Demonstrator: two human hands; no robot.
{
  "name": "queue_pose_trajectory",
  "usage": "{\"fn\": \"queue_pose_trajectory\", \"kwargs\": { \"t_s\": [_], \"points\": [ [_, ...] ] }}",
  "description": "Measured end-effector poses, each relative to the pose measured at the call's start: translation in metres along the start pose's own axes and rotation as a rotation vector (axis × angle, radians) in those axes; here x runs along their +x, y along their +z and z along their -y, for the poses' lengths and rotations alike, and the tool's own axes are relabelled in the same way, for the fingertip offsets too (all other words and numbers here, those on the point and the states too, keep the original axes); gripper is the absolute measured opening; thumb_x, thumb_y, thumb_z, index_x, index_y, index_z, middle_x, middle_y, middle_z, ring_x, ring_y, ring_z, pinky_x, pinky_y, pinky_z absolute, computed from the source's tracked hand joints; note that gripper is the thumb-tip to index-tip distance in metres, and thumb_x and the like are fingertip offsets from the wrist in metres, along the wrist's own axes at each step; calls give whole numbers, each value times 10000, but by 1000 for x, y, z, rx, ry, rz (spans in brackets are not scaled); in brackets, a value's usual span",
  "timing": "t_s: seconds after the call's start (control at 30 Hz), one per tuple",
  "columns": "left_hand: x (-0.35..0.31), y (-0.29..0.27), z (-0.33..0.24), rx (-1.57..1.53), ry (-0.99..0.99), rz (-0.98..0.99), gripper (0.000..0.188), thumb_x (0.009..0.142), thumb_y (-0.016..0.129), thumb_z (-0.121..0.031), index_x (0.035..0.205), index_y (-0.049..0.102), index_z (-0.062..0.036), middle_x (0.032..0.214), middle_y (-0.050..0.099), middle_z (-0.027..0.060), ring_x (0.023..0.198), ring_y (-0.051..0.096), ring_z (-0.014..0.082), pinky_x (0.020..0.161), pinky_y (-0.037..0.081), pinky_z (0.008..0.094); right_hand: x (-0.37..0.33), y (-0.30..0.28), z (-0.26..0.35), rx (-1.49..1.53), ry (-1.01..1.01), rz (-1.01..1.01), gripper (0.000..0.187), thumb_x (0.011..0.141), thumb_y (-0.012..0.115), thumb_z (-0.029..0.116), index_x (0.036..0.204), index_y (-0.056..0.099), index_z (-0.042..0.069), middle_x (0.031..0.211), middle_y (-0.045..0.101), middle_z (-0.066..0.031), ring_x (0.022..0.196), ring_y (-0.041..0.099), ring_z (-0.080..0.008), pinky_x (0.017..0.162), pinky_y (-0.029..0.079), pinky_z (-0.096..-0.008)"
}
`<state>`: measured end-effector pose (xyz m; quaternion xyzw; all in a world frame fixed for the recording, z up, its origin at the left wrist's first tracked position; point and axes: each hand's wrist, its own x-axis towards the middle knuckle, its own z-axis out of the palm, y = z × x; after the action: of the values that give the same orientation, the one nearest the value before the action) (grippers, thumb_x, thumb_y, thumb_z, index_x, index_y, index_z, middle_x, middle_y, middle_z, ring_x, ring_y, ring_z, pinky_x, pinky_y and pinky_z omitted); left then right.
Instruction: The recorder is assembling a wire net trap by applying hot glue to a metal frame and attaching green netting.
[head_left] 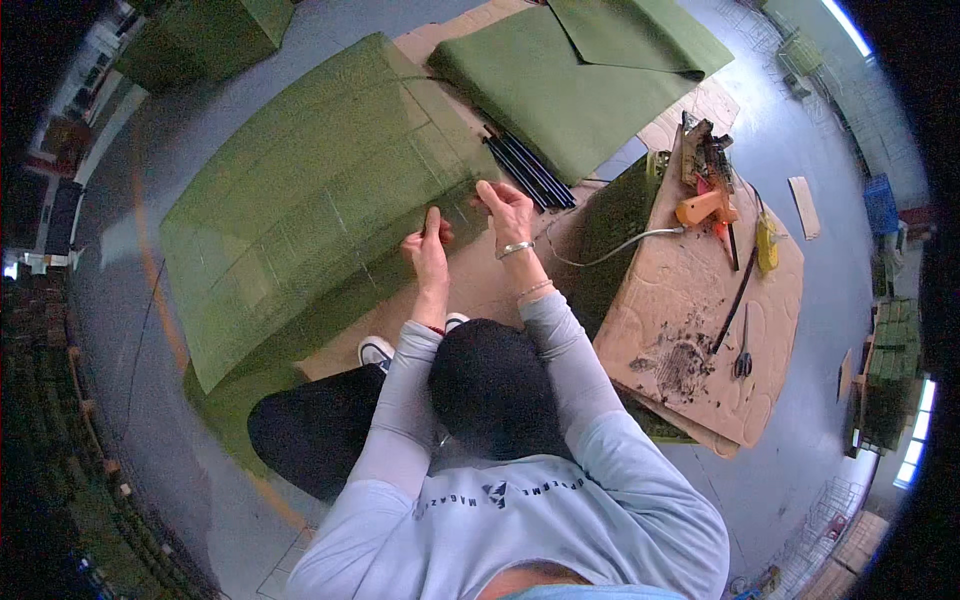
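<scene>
In front of me a large green mesh panel [330, 190] slants across a darker green piece, its near edge running up to my hands. My left hand [429, 250] is closed at that edge, thumb pointing up against the curled fingers. Just to its right and a little farther off, my right hand [508, 215] makes a pinch with thumb and forefinger, a bracelet on its wrist. What the fingers of either hand hold is too small to make out. Several black rods [530, 170] lie in a bundle just beyond my right hand.
To my right, a cardboard-topped green box [650, 345] carries an orange glue gun [700, 207] with a grey cord, a yellow-handled tool [767, 243], scissors [743, 350] and dark smudges. Folded green sheets [570, 90] lie at the back; a green box [205, 40] stands far left.
</scene>
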<state>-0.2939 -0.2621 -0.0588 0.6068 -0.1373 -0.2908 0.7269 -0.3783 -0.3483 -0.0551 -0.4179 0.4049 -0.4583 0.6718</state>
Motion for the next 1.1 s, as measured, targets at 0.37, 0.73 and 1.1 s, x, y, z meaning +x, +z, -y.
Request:
{"fn": "queue_pose_trajectory", "kwargs": {
  "t_s": [0.37,0.73,1.1],
  "points": [
    [-11,19,-11,-111,-90,91,299,752,625,-292,599,536,-51,563,514,1,474,443,76,460,341,219,3,7,5,18,-150,-30,121,743,605,102,721,592,-16,627,569,-21,540,498,-82,515,392,-205],
    [-2,30,-10,-34,-123,32,285,738,636,-241,557,532,-46,538,498,-2,484,426,76,471,324,231,-12,-1,37,-962,-944,-152,376,703,611,167,1008,513,-31,1093,498,-132,979,485,-266,824,387,-361],
    [-2,26,17,-317,7,186,316,778,527,-113,1063,490,19,1083,506,55,939,480,132,837,378,269,-1,17,61,-1519,-1045,454,820,709,407,572,1259,250,-16,1334,229,-145,1252,180,-261,1011,130,-431]
  ]
}}
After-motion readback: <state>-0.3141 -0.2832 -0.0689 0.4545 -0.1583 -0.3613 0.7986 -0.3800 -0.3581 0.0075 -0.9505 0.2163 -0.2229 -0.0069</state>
